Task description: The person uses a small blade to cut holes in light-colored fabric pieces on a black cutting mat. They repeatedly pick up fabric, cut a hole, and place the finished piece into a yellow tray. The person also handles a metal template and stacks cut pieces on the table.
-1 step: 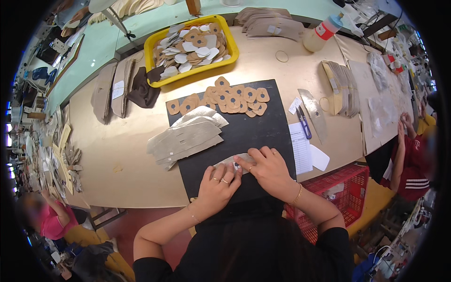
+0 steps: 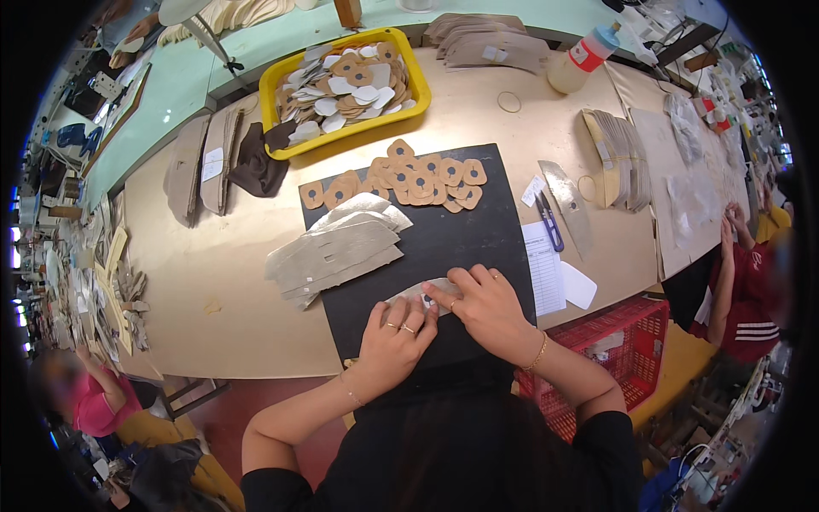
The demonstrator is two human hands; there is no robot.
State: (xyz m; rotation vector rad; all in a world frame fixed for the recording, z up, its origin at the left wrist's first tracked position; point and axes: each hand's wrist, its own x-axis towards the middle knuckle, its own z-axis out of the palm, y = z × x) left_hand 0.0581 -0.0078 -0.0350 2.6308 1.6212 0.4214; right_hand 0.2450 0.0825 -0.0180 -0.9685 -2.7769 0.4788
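Both hands are at a curved grey-beige cut piece (image 2: 409,293) on the black board (image 2: 465,243). My left hand (image 2: 399,340) has its fingers bent, their tips pressing on the piece. My right hand (image 2: 486,305) is closed over the other end, its thumb and index fingertips close to the left fingertips. Between the fingertips shows a small white patch with a dark dot; the fingers partly hide it. Beyond the hands lies a fanned stack of shiny grey-beige cut pieces (image 2: 341,252). Behind that, a pile of tan patches with dark dots (image 2: 418,181) lies along the board's far side.
A yellow tray (image 2: 270,107) of tan and white patches stands at the back. On the right lie snips (image 2: 550,224), a paper sheet (image 2: 543,264), a curved template (image 2: 567,209) and bundled pieces (image 2: 621,162). A bottle (image 2: 582,61) stands farther back. A red crate (image 2: 636,358) is below the table; a co-worker sits right.
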